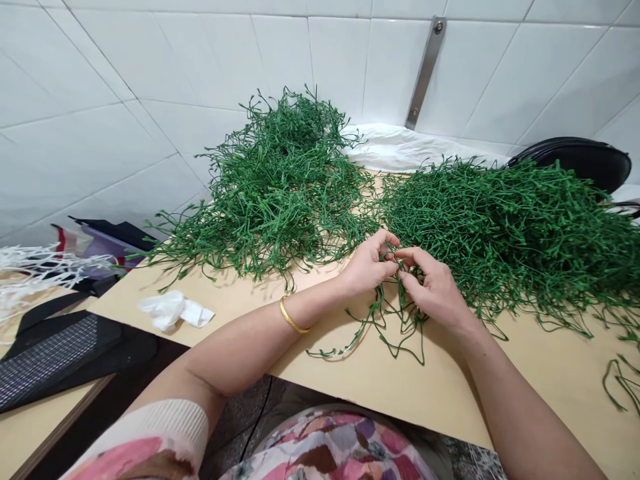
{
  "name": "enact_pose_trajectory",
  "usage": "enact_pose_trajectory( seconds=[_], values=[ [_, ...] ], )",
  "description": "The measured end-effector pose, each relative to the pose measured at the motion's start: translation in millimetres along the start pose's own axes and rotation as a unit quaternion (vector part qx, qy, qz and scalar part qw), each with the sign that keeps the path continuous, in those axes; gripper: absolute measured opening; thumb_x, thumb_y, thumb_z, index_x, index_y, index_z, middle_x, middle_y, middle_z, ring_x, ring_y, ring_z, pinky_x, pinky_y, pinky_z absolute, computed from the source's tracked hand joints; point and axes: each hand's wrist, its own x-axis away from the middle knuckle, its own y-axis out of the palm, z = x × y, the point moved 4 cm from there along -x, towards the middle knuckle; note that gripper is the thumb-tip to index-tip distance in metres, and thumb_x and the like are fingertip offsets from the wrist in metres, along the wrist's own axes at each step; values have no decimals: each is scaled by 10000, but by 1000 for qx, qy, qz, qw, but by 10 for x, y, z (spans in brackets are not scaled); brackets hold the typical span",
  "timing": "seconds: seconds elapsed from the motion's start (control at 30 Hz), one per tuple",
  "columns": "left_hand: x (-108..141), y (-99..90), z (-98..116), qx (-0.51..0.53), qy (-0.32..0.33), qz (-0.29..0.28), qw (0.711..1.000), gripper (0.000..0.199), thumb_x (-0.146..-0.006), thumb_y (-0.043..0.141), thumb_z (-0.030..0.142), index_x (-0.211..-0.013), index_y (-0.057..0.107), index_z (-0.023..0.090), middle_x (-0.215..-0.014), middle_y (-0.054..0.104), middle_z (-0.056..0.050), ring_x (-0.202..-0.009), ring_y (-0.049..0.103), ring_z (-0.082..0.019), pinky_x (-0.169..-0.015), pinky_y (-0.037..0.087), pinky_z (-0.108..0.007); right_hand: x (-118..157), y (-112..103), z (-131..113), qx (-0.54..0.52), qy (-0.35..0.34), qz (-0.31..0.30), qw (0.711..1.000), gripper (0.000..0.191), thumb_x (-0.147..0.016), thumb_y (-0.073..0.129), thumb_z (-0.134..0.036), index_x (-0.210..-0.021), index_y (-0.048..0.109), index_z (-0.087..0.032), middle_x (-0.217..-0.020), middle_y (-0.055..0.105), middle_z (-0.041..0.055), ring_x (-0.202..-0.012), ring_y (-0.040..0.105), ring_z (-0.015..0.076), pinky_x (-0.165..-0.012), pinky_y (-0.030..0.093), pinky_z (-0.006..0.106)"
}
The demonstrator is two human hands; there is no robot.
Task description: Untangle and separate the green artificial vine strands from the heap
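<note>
Several thin green strands (400, 347) with small knobbed tips hang from between my two hands and trail onto the tan tabletop (320, 373). My left hand (373, 263), below a wrist with a gold bangle (291, 315), pinches the strands near their upper part. Close against it on the right, my right hand (430, 287) holds the same strands between thumb and fingers. Behind my hands lie a tall green heap (285, 180) at the left and a wide green heap (510, 233) at the right.
Crumpled white tissue (175, 311) lies near the table's left edge. A black bag (575, 160) and white cloth (405, 148) sit by the tiled wall. White netting (35, 273) and a black mesh item (55, 353) are at far left. Loose green strands (623, 383) lie at far right.
</note>
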Motion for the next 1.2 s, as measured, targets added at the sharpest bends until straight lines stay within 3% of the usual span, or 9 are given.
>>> enact_pose_trajectory(
  seconds=[0.17,0.33,0.47,0.63,0.7,0.8,0.93,1.07,1.2],
  values=[
    [2,-18,4,-38,19,29,999,285,-594,514,52,-851,471,169,-587,434,72,-539,391,-52,-512,310,-192,15,25,-80,60,-77,44,994,271,-812,379,-111,-1006,562,-159,-929,564,87,-839,546,178,-766,438,309],
    [-20,-16,-38,127,-77,6,989,296,-593,550,48,-841,438,165,-557,470,79,-489,461,-55,-531,383,-211,20,62,-20,86,-90,5,992,300,-858,341,-131,-1092,528,-152,-915,548,91,-811,548,174,-740,446,294],
    [-35,-33,-56,166,-121,5,979,268,-591,560,39,-815,465,149,-539,501,65,-460,487,-60,-524,409,-221,27,75,21,184,-107,-36,976,355,-838,330,-95,-1154,483,-144,-915,569,99,-773,544,183,-690,418,286],
    [-29,-23,-26,125,-116,-1,985,226,-566,533,-1,-747,506,132,-494,473,69,-422,442,-40,-476,354,-189,32,80,-39,341,-139,-28,929,268,-778,365,-61,-936,561,-154,-741,596,67,-585,491,157,-563,304,271],
    [-22,-15,0,118,-97,-5,988,219,-558,524,-2,-732,519,131,-495,476,66,-427,432,-37,-468,335,-184,23,64,-64,348,-122,-13,929,206,-783,378,-91,-851,560,-158,-656,573,54,-527,460,148,-522,253,275],
    [-9,0,10,128,-86,-19,988,233,-553,524,10,-749,535,135,-528,515,52,-452,455,-49,-472,343,-191,4,15,-45,250,-56,-19,966,169,-838,357,-191,-814,524,-178,-584,522,17,-477,414,130,-491,224,262],
    [-7,15,-14,164,-102,-40,980,236,-557,538,28,-765,541,138,-553,567,28,-474,493,-66,-483,362,-199,1,-47,-1,-22,19,-78,997,232,-872,351,-309,-716,479,-193,-552,412,-33,-485,359,97,-492,271,230],
    [-43,-22,-51,237,-127,-4,963,202,-579,564,33,-751,531,134,-586,605,-3,-535,552,-84,-520,395,-202,9,-84,-4,-329,68,-105,936,240,-846,426,-399,-742,485,-191,-502,279,-79,-433,253,66,-436,241,212],
    [-62,-53,-107,264,-157,43,951,160,-609,623,66,-696,506,134,-612,624,-25,-521,549,-79,-547,419,-220,-11,-178,97,-421,116,43,899,279,-777,546,-450,-697,437,-206,-446,219,-113,-386,205,50,-426,262,218]
  ],
)
